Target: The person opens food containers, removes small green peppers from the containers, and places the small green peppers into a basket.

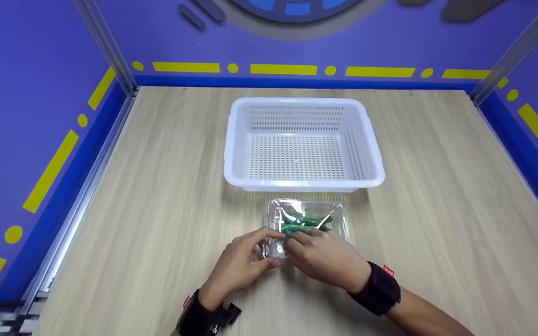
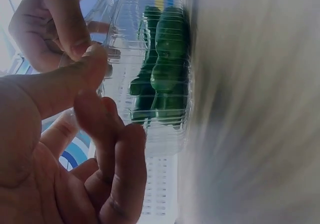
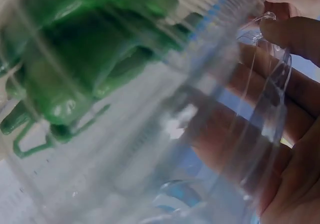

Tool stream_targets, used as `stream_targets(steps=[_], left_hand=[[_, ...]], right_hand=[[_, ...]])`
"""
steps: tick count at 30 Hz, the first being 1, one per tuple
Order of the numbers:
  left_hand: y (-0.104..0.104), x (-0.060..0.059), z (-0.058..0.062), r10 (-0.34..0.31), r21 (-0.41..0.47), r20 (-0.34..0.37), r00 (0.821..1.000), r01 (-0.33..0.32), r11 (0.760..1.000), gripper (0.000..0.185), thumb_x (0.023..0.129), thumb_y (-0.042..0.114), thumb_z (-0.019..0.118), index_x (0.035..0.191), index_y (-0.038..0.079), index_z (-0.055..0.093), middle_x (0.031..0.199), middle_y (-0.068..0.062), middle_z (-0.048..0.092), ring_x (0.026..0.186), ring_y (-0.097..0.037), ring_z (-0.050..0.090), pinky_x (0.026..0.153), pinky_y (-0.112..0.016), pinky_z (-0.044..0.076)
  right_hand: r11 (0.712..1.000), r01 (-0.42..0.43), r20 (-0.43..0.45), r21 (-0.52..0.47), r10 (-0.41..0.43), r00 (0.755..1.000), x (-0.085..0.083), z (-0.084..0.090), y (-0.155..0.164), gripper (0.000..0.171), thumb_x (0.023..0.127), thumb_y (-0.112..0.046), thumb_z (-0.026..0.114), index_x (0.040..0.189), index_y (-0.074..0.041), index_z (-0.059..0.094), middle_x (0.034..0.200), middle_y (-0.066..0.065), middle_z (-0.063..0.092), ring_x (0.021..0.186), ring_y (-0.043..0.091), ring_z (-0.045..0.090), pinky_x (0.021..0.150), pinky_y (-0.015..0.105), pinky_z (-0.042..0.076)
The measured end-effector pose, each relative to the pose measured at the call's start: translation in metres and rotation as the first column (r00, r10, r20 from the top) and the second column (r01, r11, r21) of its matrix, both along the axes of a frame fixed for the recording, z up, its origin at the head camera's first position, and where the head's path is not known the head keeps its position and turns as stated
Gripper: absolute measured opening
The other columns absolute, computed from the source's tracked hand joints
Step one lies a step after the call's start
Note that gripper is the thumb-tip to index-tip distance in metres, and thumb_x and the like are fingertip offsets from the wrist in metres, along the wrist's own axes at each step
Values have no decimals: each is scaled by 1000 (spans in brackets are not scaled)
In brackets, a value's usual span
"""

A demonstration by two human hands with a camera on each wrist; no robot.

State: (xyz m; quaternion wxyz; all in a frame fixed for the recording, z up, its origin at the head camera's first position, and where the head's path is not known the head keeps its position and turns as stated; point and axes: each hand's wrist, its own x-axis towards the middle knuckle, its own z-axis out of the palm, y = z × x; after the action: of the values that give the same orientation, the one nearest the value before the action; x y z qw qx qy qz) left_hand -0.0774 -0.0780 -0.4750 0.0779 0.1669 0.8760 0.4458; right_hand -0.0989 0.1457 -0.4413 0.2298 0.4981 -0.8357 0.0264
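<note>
Green peppers (image 2: 170, 76): curved stems (image 3: 61, 133) plain in right wrist view only.

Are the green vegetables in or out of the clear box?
In. The left wrist view shows the green vegetables through the side of the clear box.

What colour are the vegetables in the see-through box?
The vegetables are green; they show best in the left wrist view.

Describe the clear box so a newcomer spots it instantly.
Find the white basket on the table. The box is just off the basket's near side. Unlike the basket, it is smaller, see-through, and has green vegetables inside.
</note>
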Motion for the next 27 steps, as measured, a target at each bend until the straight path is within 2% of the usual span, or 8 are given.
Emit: stream_targets(steps=[3,7,13,17,20,23,27], left_hand=[[0,0,-1,-11,-8,-6,1000,11,1000,54,82,29,82,129,44,61,125,15,67,68,-5,50,68,-26,43],[-1,0,1,-27,-30,-16,999,27,999,56,83,31,81,132,46,58,122,15,67,67,-4,49,67,-26,43],[-2,-1,8,-32,-97,-35,999,28,995,60,85,36,80,138,48,55,96,11,67,65,-4,45,58,-24,38],[-1,-3,14,-28,-166,-98,995,12,986,58,86,37,79,139,46,56,76,11,62,58,-1,44,52,-22,36],[0,-4,19,-24,-221,-147,989,-9,975,56,85,40,79,137,45,58,62,14,49,52,0,40,48,-22,32],[1,-6,24,-20,-255,-192,981,-30,966,52,85,41,79,133,44,62,60,16,41,51,0,36,46,-22,28],[2,-9,28,-22,-251,-262,965,-46,967,49,84,36,80,131,40,65,63,15,39,53,0,33,47,-21,25]], right_hand=[[1000,-1,9,7,1,1000,0,2,0,12,89,-25,74,88,-14,68,83,-3,72,68,12,69,59,25,57],[1000,-3,7,7,3,1000,0,4,1,12,88,-25,74,88,-15,68,83,-3,72,70,12,70,62,26,58],[1000,20,28,-11,-20,999,1,6,4,19,85,-28,79,84,-16,65,80,-5,66,64,12,63,58,25,55],[999,49,50,-17,-49,998,2,7,3,21,85,-31,79,89,-16,67,84,-5,68,67,12,65,59,26,56],[998,55,36,-17,-55,998,3,8,2,21,86,-32,78,90,-15,67,84,-4,68,67,13,66,57,27,56],[998,65,25,-28,-64,998,3,9,2,20,87,-31,78,90,-15,67,85,-3,68,68,14,67,56,28,56],[994,80,39,-72,-77,996,4,11,3,24,85,-34,80,97,-16,69,92,-3,69,77,16,71,61,30,59]])
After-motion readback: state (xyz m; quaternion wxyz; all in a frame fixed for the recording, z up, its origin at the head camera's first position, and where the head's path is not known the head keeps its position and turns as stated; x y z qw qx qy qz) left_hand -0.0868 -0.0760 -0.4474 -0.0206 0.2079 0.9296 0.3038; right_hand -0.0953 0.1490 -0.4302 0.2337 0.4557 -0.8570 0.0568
